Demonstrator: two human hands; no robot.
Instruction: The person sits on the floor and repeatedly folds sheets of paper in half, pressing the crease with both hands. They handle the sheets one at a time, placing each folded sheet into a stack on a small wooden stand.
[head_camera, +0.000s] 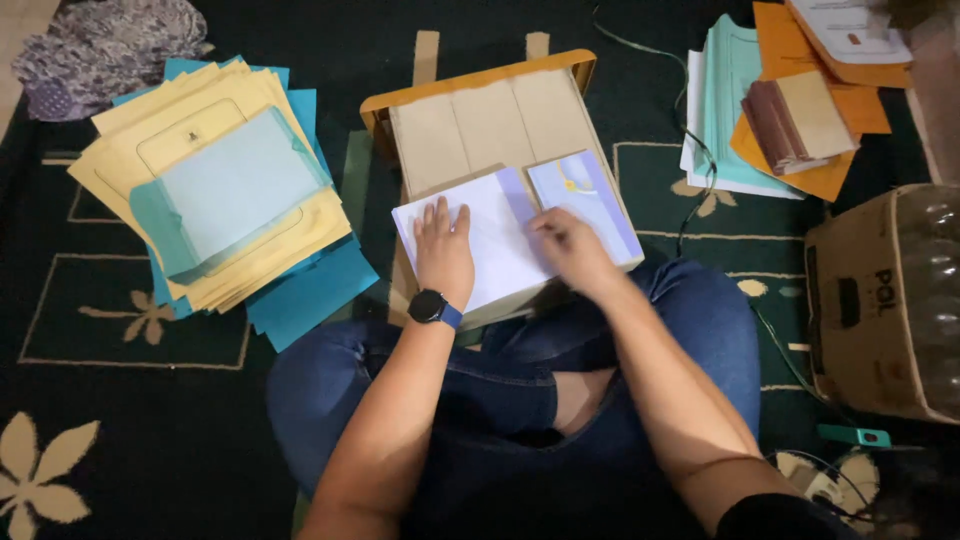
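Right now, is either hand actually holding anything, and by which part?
Nothing is gripped. The left hand lies flat on the white folded paper sheet, near its left edge. The right hand presses on its fold; blurred, so grip unclear.

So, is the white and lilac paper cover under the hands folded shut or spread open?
Spread open: the white and lilac paper cover lies flat, two panels side by side, under both hands.
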